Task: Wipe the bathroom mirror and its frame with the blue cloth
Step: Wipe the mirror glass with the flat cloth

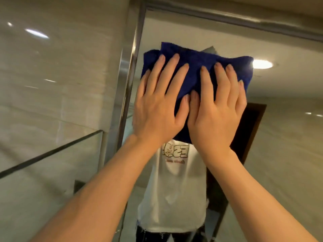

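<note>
The thick blue terry cloth [195,74] lay flat on the mirror glass [272,137], near its upper left corner. My left hand [157,109] and right hand [216,112] pressed it with fingers straight. Uneven pressure might bunch it, leaving streaks beside the steel frame [129,70].

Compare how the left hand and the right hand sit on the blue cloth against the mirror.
The left hand lies on the side of the blue cloth nearest the metal frame; the right hand lies on the side farther from it. The left hand's fingertips reach higher up the cloth than the right's. Both hands press flat with fingers straight and spread, thumbs meeting at the middle.
</note>
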